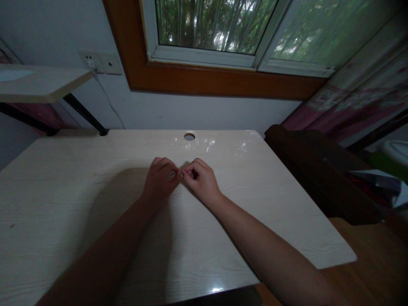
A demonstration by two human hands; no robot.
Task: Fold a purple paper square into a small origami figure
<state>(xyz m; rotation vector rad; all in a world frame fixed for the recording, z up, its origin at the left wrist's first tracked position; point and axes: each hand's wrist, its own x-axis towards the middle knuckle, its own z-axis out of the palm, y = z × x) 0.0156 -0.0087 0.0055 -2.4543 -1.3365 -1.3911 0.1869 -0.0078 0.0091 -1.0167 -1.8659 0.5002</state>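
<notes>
Both my hands rest on a pale wooden desk point(79, 199), near its middle. My left hand point(160, 178) and my right hand point(200, 178) meet fingertip to fingertip, each with the fingers curled in a pinch. Between the fingertips sits something very small and pale that I cannot make out. Both forearms reach in from the bottom edge of the view.
A round cable hole point(189, 137) is at the desk's far edge. A side shelf point(38, 83) on black struts stands at the left. Wall sockets point(100, 63) and a window point(223, 29) are behind. A dark chair or cabinet point(318, 170) stands at the right.
</notes>
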